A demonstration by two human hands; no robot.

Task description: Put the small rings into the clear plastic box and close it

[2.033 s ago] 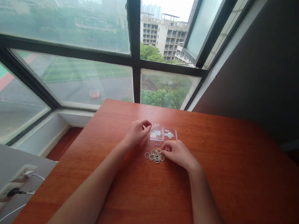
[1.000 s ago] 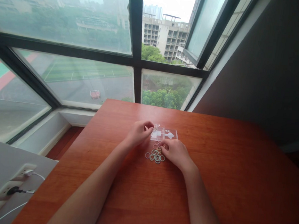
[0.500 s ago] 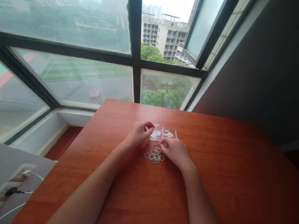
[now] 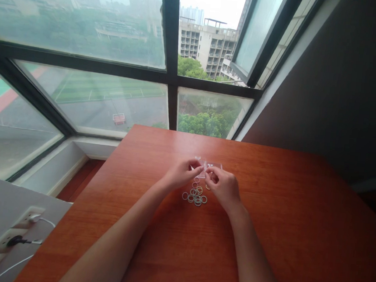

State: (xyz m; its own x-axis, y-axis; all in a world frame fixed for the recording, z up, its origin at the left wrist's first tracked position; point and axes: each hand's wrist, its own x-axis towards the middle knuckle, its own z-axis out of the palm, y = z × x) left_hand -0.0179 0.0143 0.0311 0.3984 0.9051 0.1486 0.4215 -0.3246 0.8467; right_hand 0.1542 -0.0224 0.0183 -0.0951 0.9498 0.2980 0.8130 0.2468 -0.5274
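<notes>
A dark-framed window [image 4: 172,79] spans the upper left and centre of the frame; below it, a reddish-brown table [image 4: 178,254] fills the lower centre and right. Just below mid-frame, your right hand [image 4: 224,184] and left hand [image 4: 182,174] face each other, fingers curled nearly to the thumbs; whether either pinches anything cannot be told. A clear box [image 4: 202,174], partly hidden, lies behind your fingertips. Small pink, yellow and pale green rings [image 4: 197,199] lie clustered below them in the frame.
</notes>
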